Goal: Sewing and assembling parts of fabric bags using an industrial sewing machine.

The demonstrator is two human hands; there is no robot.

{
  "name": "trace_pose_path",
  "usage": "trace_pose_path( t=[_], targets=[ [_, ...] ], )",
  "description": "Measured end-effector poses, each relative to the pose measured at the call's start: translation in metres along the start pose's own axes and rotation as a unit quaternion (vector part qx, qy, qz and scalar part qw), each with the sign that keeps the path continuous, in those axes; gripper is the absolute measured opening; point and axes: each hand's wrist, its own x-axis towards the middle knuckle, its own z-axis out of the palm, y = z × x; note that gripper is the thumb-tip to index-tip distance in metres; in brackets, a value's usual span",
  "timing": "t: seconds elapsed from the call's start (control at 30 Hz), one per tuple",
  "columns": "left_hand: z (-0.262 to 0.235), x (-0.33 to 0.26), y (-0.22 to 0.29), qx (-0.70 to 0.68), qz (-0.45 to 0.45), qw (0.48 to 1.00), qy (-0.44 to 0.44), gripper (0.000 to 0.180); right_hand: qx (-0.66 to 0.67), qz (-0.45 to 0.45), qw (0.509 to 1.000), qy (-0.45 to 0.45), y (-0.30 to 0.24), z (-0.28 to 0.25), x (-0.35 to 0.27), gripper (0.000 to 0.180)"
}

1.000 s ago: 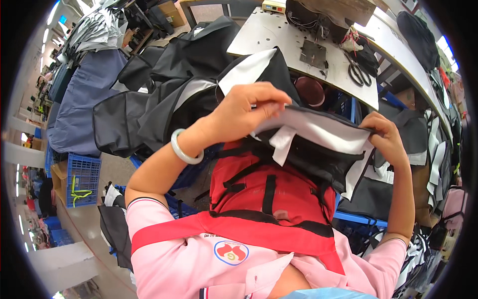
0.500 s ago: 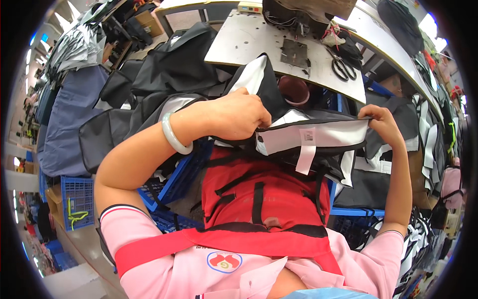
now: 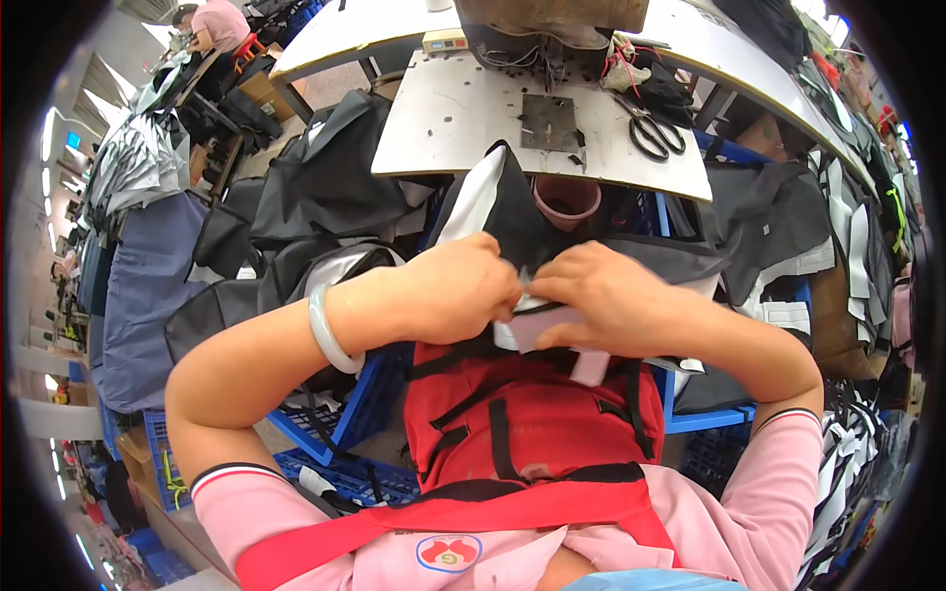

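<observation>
The black-and-white cloth [image 3: 672,258] is up in front of your chest, between your two hands and above your red apron [image 3: 567,419]. Your left hand [image 3: 471,288] has its fingers curled closed on the edge; your right hand [image 3: 603,300] pinches that edge just beside it, thumb below and fingers above, slightly blurred. A white tag [image 3: 589,367] hangs from the cloth beneath your right hand. You wear a pale bangle [image 3: 320,320] on your left wrist. Beyond your hands, a brownish-pink bucket [image 3: 569,204] sits below the near edge of the white counter [image 3: 443,123], which carries a sewing machine [image 3: 552,44] and, to its right, black-handled scissors [image 3: 652,136]. Dark fabric [image 3: 320,167] lies heaped to your left, near blue-grey cloth [image 3: 148,295]. At upper left another person [image 3: 219,25] sits, well apart from you.
</observation>
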Motion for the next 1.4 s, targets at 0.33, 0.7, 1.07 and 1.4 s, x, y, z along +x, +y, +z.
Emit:
trace_pose_path(
  t=[0.33, 0.7, 1.07, 1.4],
  targets=[
    [-0.043, 0.053, -0.043, -0.327, -0.06, 0.935, 0.12, 0.029, 0.206, 0.229, 0.95, 0.055, 0.071, -0.06, -0.001, 0.027],
    [-0.045, 0.084, -0.076, -0.374, -0.071, 0.915, 0.135, 0.029, 0.224, 0.2, 0.944, 0.134, 0.117, -0.062, 0.01, 0.025],
    [-0.045, 0.109, -0.112, -0.294, -0.105, 0.897, 0.312, 0.026, 0.187, 0.225, 0.939, 0.178, 0.159, -0.064, 0.036, 0.03],
    [-0.062, 0.142, -0.144, -0.314, -0.159, 0.877, 0.326, 0.03, 0.233, 0.303, 0.907, 0.178, 0.212, -0.062, 0.055, 0.036]
  ],
)
